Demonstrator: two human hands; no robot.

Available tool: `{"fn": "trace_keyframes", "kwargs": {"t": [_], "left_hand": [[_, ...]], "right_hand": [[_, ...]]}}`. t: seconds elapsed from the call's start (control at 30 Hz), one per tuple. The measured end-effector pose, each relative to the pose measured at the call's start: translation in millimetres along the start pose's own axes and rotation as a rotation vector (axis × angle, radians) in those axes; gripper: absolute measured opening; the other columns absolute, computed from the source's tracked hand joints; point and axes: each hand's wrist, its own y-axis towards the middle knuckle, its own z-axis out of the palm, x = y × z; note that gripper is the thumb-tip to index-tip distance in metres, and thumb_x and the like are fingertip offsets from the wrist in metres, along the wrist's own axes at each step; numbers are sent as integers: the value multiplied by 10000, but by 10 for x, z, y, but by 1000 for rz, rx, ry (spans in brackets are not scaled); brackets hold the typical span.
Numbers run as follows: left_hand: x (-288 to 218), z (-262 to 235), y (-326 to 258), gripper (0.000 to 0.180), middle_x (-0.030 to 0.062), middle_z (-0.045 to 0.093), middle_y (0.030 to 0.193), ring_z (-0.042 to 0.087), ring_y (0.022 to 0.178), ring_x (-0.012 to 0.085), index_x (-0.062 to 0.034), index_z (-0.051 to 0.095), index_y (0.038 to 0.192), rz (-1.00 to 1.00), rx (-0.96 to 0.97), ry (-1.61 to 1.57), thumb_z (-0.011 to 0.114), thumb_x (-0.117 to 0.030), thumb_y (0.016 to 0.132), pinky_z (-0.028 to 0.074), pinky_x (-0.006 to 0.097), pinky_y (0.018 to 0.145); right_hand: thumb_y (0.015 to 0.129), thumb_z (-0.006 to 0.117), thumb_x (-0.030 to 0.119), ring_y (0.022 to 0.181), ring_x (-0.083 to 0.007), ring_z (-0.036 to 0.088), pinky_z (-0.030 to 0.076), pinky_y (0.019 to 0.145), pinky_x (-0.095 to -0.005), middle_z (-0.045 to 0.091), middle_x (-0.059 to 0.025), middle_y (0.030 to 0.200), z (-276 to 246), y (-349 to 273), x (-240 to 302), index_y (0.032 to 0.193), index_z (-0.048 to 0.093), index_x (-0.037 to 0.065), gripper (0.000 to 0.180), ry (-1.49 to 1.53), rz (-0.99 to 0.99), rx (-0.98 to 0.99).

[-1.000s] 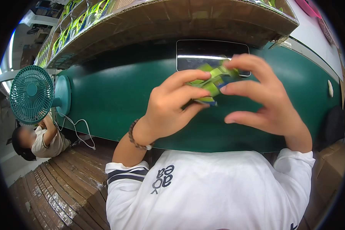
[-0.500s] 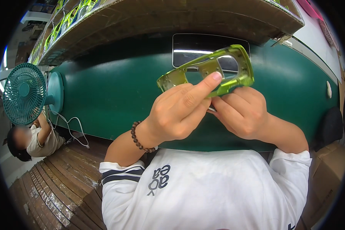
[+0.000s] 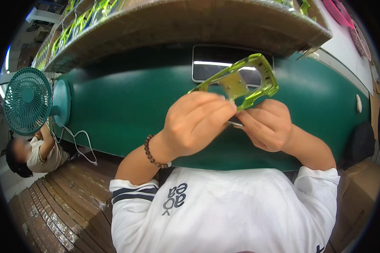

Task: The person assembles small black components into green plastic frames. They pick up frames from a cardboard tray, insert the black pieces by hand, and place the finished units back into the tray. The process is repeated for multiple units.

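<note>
while left hand [image 3: 198, 122] and right hand [image 3: 268, 125] pinch a green frame [image 3: 234, 85] by its edge, tabletop [image 3: 118, 107] stretches left.

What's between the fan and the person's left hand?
Green tabletop stretches from the fan to the left hand in the head view, with a white cord near the fan.

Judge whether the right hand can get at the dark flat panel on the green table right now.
Probably not freely: the right hand is busy at the lime frame, which partly covers the dark flat panel in this view.
</note>
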Motion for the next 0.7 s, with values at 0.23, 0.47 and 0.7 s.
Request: {"fn": "trace_keyframes", "kwargs": {"t": [0.23,0.47,0.7], "left_hand": [[-170,-24,114,526,117,641,971,563,992,261,13,596,1054,-179,-248,98,822,-132,602,444,388,860],[-122,-70,99,641,139,623,922,627,799,251,12,558,1088,-418,176,-130,868,-172,557,508,332,720],[-64,26,59,594,130,621,923,631,791,239,-12,577,1067,-374,221,-200,852,-137,555,518,312,695]], "right_hand": [[606,660,92,508,-144,485,361,437,-270,563,-28,698,-55,-17,1,868,650,-9,281,-53,-5,-58],[758,745,233,459,-92,432,298,411,-234,538,-7,620,-368,11,99,780,637,6,252,-157,-122,-105],[824,638,229,561,-261,589,465,512,-366,619,-95,670,-1229,-223,-1299,704,628,65,203,-567,488,-288]]}}
